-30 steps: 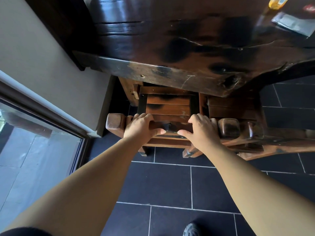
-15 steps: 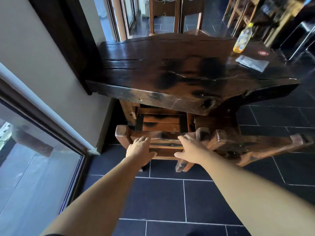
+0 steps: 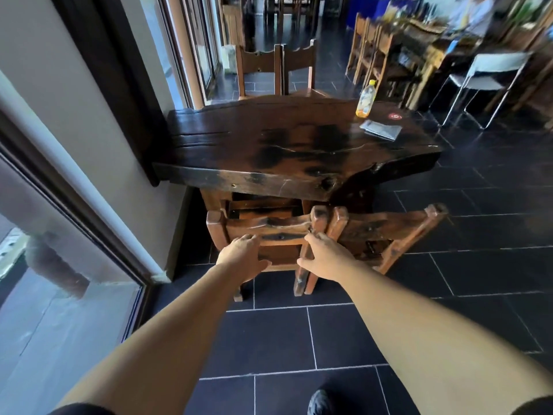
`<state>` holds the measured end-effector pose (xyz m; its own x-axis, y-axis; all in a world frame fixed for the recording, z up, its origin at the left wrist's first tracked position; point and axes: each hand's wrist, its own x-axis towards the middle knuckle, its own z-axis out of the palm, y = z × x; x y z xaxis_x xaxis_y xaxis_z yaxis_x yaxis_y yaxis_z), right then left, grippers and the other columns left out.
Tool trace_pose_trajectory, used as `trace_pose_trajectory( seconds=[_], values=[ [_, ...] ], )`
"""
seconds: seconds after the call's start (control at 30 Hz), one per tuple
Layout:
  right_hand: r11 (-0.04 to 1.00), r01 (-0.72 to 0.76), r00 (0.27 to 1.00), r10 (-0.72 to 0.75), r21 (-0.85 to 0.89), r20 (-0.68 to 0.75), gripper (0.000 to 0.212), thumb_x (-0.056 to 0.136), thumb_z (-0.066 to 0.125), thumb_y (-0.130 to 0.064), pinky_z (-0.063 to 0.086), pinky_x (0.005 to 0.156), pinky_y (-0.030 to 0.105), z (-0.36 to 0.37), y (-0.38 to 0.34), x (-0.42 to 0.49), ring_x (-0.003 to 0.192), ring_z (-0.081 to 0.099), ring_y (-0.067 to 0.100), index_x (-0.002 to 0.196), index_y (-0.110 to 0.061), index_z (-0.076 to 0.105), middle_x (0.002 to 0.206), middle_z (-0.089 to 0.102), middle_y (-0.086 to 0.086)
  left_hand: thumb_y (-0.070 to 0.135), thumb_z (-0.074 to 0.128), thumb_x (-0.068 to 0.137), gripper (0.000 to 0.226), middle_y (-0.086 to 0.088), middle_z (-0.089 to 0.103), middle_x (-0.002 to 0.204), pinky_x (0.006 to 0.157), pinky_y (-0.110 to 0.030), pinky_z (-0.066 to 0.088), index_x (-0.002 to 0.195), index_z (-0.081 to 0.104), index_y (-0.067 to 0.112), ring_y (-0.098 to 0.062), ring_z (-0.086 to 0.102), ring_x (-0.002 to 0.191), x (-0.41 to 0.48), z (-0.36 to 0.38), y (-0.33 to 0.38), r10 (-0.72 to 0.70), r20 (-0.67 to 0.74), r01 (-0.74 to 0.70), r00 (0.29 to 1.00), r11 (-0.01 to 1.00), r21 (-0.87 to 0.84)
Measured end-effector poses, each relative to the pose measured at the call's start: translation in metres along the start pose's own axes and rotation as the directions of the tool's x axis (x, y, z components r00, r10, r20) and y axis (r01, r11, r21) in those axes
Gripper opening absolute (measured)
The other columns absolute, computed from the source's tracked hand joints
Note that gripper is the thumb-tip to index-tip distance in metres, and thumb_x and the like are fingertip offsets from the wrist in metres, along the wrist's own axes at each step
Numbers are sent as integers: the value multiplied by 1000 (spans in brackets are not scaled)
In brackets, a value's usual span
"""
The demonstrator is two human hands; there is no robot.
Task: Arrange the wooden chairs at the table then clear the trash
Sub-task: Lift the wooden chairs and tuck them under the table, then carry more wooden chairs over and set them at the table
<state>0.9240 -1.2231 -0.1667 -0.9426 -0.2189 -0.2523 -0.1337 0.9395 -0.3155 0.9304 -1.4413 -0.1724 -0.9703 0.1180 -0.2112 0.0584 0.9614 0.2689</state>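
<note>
A dark slab wooden table (image 3: 287, 145) stands against the wall. The left wooden chair (image 3: 266, 227) is tucked under its near edge. A second wooden chair (image 3: 389, 227) beside it sits askew, its back angled to the right. My left hand (image 3: 242, 257) and my right hand (image 3: 323, 259) hover with fingers spread just in front of the left chair's backrest, holding nothing. At the table's far right are a yellow-capped bottle (image 3: 365, 100), a grey packet (image 3: 380, 129) and a small red round item (image 3: 395, 116).
Two more wooden chairs (image 3: 275, 67) stand at the table's far side. A wall and a glass door (image 3: 59, 295) close off the left. Dark floor tiles (image 3: 478, 265) stretch right. More tables and a white metal chair (image 3: 484, 76) stand at the back right.
Both hands have let go of the left chair's top rail and drawn back, fingers spread. The view has pulled back and up, bringing the whole tabletop and the trash into sight.
</note>
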Motion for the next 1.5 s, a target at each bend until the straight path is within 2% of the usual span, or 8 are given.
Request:
trace_pose_trajectory(
  seconds=[0.17, 0.37, 0.5, 0.7, 0.93, 1.13, 1.3, 1.5],
  values=[
    [996, -72, 997, 73, 46, -16, 56, 91, 61, -48, 48, 98, 42, -10, 21, -39, 126, 53, 28, 137, -20, 47, 141, 51, 5, 50, 66, 86, 63, -8, 56, 133, 98, -45, 50, 137, 47, 19, -29, 52, 123, -12, 2, 36, 83, 24, -84, 996, 996, 36],
    [981, -178, 982, 182, 82, -45, 59, 92, 59, -47, 46, 99, 38, -35, 94, -62, 125, 54, 29, 141, -16, 46, 145, 48, 6, 42, 65, 86, 57, -8, 57, 134, 95, -40, 51, 137, 49, 21, -28, 56, 122, 14, 9, 111, 162, 65, -164, 985, 986, 17],
    [960, -251, 963, 261, 127, -72, 66, 92, 59, -48, 43, 103, 39, -56, 166, -67, 132, 49, 26, 147, -16, 41, 150, 45, 7, 44, 63, 87, 48, -5, 60, 127, 92, -40, 53, 127, 52, 19, -28, 61, 111, 52, 22, 182, 228, 124, -237, 966, 970, 62],
    [946, -289, 946, 306, 148, -106, 50, 88, 63, -48, 48, 93, 39, -98, 295, -70, 117, 57, 28, 124, -15, 56, 127, 57, 7, 58, 62, 86, 73, -5, 51, 142, 99, -39, 48, 148, 37, 26, -29, 53, 125, 109, 47, 310, 275, 168, -285, 947, 958, 35],
    [912, -375, 917, 391, 169, -74, 63, 91, 61, -49, 48, 96, 38, -123, 419, -73, 122, 54, 27, 140, -15, 44, 136, 50, 9, 51, 65, 87, 70, -1, 51, 142, 102, -43, 48, 148, 34, 35, -27, 52, 128, 168, 82, 441, 332, 209, -340, 920, 940, 3],
    [904, -389, 914, 403, 179, -47, 64, 92, 60, -49, 47, 96, 37, -145, 494, -62, 124, 52, 25, 144, -17, 40, 142, 46, 6, 48, 65, 88, 72, -6, 46, 147, 100, -46, 49, 147, 36, 18, -29, 51, 128, 217, 102, 508, 348, 236, -370, 907, 928, 52],
    [891, -419, 901, 432, 176, -42, 60, 90, 60, -51, 49, 88, 38, -171, 554, -29, 108, 56, 24, 137, -18, 43, 126, 47, 2, 51, 64, 88, 62, -1, 52, 135, 99, -45, 48, 138, 46, 19, -26, 51, 125, 271, 106, 549, 367, 243, -395, 898, 916, 75],
    [898, -407, 907, 419, 167, -41, 65, 90, 60, -51, 49, 92, 39, -210, 630, 46, 113, 54, 22, 142, -18, 40, 131, 47, 2, 52, 63, 90, 67, -1, 49, 140, 100, -44, 48, 144, 40, 21, -26, 48, 129, 365, 109, 602, 365, 240, -392, 900, 917, 77]
  ],
)
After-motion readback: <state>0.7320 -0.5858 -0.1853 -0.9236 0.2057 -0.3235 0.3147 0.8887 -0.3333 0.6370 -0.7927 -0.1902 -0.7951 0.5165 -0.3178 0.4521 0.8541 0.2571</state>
